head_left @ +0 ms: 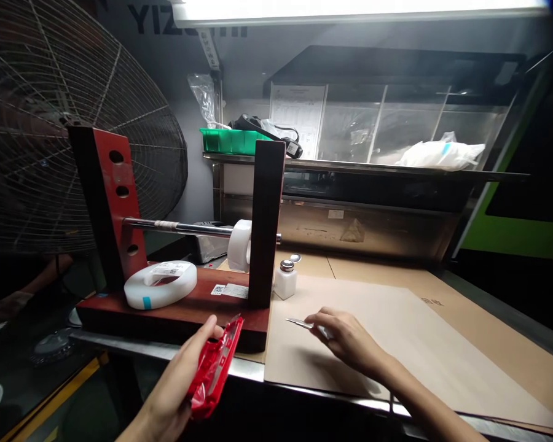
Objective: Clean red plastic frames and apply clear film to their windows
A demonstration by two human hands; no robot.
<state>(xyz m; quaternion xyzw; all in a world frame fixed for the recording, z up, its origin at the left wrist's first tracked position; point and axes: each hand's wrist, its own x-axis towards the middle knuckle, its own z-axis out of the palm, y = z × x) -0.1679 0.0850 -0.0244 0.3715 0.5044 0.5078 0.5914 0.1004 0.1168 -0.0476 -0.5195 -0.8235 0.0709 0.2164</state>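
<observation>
In my left hand point(177, 383) is a glossy red plastic part point(216, 374), long and narrow with small slots along its face. The fingers wrap round its left side, near the front edge of the bench. Over the cardboard sheet, my right hand point(345, 337) pinches a slim metal tool point(298, 322), its pointed end facing left. Whether it is a blade or tweezers I cannot tell. Beyond the right hand stands a small white bottle point(286, 282) with a metal top. The red part and the tool are apart.
A dark red wooden stand point(212, 282) carries a metal rod point(188, 228) with a film roll point(238, 245); another roll point(161, 294) lies on its base. Cardboard point(396, 331) covers the bench. Behind are a large fan point(133, 141) and a green bin point(228, 141) on a shelf. Another person's arm point(37, 282) shows far left.
</observation>
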